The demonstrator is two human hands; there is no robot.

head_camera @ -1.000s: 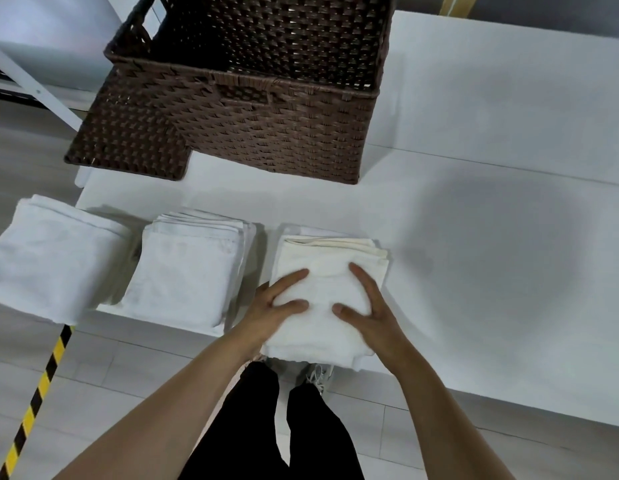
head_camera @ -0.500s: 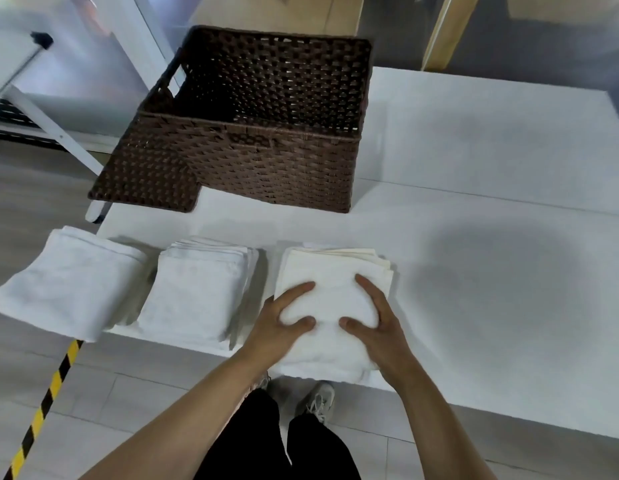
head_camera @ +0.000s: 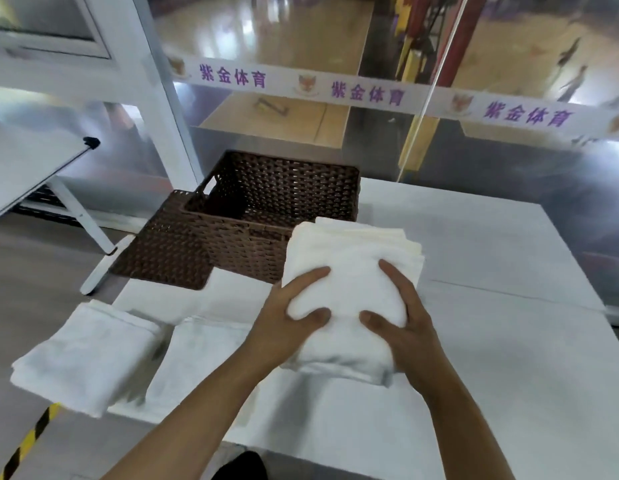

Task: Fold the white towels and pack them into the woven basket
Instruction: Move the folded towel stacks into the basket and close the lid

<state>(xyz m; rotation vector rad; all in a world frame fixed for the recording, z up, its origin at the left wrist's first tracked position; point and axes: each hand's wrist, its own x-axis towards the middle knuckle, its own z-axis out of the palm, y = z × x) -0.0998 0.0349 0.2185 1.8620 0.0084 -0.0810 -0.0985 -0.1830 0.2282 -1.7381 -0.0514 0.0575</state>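
Now both hands carry a folded white towel stack (head_camera: pixel 349 289) raised off the white tabletop (head_camera: pixel 491 341), close in front of the woven basket (head_camera: pixel 266 209). The left hand (head_camera: pixel 284 327) clamps the stack's left edge, thumb on top and fingers seemingly tucked beneath, though the underside is hidden. The right hand (head_camera: pixel 405 327) mirrors it on the right edge, thumb pressing the top; each grip is closed on the towels.

The basket sits at about 11 o'clock from the held stack, open side up, dark brown, with a handle slot in its left wall. A flat woven lid (head_camera: pixel 166 251) of the same brown leans or lies against its left side, at roughly 9 o'clock from the basket.

Two more folded towels wait near the tabletop's front edge: the middle towel (head_camera: pixel 197 362) at about 8 o'clock from the held stack, partly behind the left forearm, and the far-left towel (head_camera: pixel 86 358) beside it, overhanging the corner. A yellow-and-black floor stripe (head_camera: pixel 27 441) runs below that corner.
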